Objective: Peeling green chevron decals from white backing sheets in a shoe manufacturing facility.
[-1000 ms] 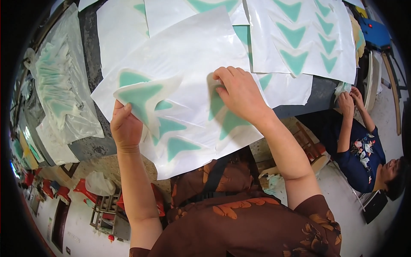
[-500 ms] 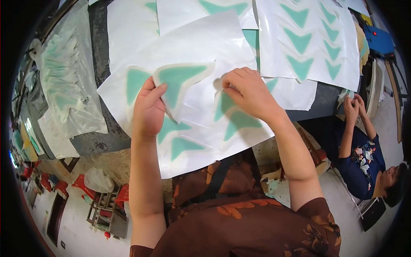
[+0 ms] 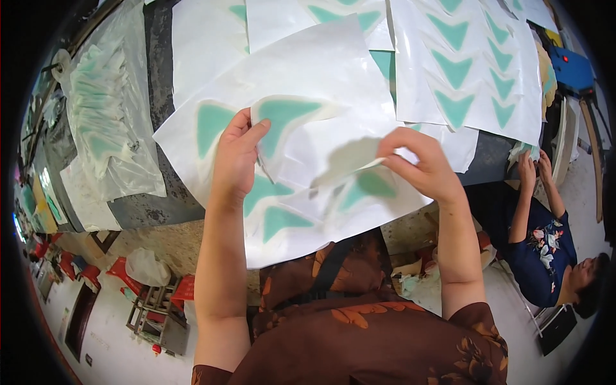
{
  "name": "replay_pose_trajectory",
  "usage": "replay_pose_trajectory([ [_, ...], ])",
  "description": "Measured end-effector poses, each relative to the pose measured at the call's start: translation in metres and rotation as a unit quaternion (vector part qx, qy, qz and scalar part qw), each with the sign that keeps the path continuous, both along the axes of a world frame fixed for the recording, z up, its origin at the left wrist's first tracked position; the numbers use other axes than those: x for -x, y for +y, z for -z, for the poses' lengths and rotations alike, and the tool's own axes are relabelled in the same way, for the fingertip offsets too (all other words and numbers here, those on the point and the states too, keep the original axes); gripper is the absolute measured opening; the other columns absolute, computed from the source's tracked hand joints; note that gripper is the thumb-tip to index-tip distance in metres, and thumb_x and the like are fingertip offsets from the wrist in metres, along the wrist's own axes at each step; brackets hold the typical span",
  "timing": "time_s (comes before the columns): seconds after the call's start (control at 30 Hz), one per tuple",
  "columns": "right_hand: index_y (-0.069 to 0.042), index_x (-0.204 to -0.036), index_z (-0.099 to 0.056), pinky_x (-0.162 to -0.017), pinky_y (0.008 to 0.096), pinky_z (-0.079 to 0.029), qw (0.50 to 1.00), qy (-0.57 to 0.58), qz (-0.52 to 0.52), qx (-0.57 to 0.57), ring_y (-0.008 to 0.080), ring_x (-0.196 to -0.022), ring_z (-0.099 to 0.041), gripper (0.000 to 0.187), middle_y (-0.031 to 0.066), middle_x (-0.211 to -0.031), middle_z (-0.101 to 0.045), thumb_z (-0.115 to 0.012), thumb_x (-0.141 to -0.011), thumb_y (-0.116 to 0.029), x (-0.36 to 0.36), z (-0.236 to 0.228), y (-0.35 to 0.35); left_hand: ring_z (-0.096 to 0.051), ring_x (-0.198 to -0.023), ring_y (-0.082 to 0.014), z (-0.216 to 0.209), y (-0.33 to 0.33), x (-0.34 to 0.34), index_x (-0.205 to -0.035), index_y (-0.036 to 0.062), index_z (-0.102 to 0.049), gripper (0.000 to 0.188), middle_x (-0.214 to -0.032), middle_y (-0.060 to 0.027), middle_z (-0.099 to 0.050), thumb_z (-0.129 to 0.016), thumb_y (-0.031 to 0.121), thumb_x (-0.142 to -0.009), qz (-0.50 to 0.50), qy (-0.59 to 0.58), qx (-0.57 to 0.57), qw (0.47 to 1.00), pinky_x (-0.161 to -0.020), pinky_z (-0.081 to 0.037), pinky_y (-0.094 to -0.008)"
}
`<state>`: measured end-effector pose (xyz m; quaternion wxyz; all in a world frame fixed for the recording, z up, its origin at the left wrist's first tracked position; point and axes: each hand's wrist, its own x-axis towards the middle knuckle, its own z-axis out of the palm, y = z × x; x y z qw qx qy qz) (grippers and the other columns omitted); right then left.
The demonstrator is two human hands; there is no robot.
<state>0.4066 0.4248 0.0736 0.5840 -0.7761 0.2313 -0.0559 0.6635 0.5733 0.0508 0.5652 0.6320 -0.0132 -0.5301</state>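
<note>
A large white backing sheet lies on the table in front of me, bearing several green V-shaped patches with pale borders. My left hand is closed, thumb on top, pinching one green V-shaped patch above the sheet. Further right, my right hand pinches the edge of another patch, which is raised off the sheet, seen nearly edge-on and blurred. Beneath it, a green patch lies on the sheet in shadow. Close to my left wrist, another patch stays flat on the sheet.
More patch-covered white sheets spread over the far side of the dark table. At left, a clear plastic bag holds many stacked green pieces. A co-worker sits at right, hands at the table edge. A blue device stands far right.
My right hand has moved right and toward me, lifting a patch off the sheet. The left hand still grips its patch, shifted slightly right.
</note>
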Motion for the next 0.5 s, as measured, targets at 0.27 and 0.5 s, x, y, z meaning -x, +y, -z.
replay_pose_trajectory([
  [0.27,-0.003,-0.093,-0.058,-0.069,0.023,-0.046,0.957,-0.159,0.065,-0.232,0.0103,-0.078,-0.056,0.009,0.0027,-0.087,-0.059,-0.064,-0.086,-0.001,0.002,-0.038,-0.015,-0.058,-0.101,-0.0144,-0.002,-0.003,-0.005,-0.119,-0.0008,-0.055,0.029,-0.11,-0.0064,-0.062,-0.057,0.007,-0.092,0.036,0.007,-0.006,0.999,-0.091,-0.046,-0.0289],
  [0.5,-0.001,-0.089,-0.056,-0.068,0.0234,-0.046,0.96,-0.114,-0.066,-0.249,0.0123,-0.076,-0.057,0.009,0.0059,-0.084,-0.06,-0.064,-0.085,0.0,-0.031,-0.056,-0.023,-0.056,-0.097,-0.0088,-0.024,-0.007,-0.012,-0.114,0.0021,-0.059,0.025,-0.102,-0.0012,-0.063,-0.06,0.009,-0.089,0.081,-0.026,-0.017,0.996,-0.084,-0.044,-0.023],
])
